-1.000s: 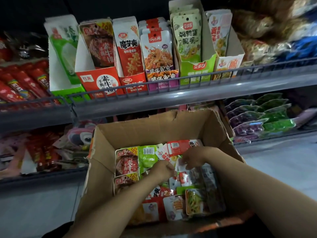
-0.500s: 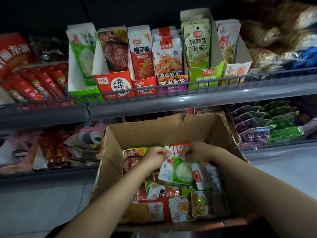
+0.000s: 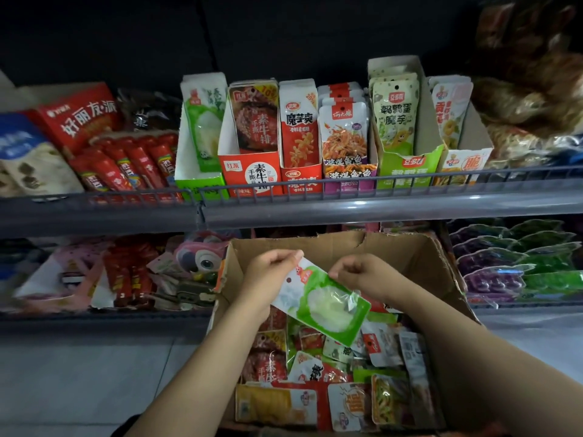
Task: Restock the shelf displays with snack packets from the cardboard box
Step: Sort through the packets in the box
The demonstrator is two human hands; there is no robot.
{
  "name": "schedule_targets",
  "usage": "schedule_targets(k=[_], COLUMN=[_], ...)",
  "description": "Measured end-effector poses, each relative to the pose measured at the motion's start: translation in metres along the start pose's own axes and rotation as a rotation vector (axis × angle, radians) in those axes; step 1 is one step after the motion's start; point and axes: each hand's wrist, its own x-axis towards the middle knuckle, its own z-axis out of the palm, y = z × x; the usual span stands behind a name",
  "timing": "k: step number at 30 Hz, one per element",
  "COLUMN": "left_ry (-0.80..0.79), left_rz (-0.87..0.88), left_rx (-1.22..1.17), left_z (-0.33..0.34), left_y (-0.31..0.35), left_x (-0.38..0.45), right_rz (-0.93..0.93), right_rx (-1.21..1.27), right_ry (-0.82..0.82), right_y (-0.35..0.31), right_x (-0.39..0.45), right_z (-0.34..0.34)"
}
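Shelves run across above your hands, six display cartons on the upper shelf (image 3: 347, 203). Your left hand (image 3: 268, 279) pinches the green-and-white snack packet's (image 3: 325, 305) top corner, lifting it clear of the cardboard box (image 3: 347, 247). Your right hand (image 3: 362, 275), fingers curled, touches its upper edge, seemingly steadying it; the matching green display carton (image 3: 195, 181) sits up-left.

A shop: wire-fronted shelf (image 3: 347, 212) (two tiers) lined with snack display boxes (image 3: 252, 171).
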Motion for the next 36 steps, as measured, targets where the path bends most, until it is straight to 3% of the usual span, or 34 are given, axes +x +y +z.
schedule_targets(k=[5,10,17,21,29,32,36], left_ry=[0.07,-0.042,-0.035,-0.052,-0.418,-0.507,-0.394], left_rz=[0.045,-0.035,0.037,0.116,0.164,0.185,0.166], left_rx=[0.008,-0.132,-0.284,-0.265,-0.61,-0.678,-0.736], left_z=[0.003,0.017,0.015,0.0,-0.036,-0.042,-0.041], left_y=[0.003,0.008,0.014,0.021,0.045,0.046,0.048], left_x=[-0.008,-0.015,-0.008,-0.001,0.007,0.009,0.005], right_rz=[-0.032,-0.084,-0.215,-0.21,-0.023,0.0,0.008], right_rx=[-0.015,0.086,0.026,0.12,0.317,0.536,0.633], right_ry=[0.253,0.362,0.285,0.208,0.055,-0.013,0.087], right_y=[-0.013,-0.025,-0.04,-0.051,-0.06,-0.065,-0.074], right_x=[0.0,-0.006,-0.016,-0.022,-0.022,-0.019,-0.011], right_z=[0.002,0.007,0.015,0.011,0.01,0.018,0.028])
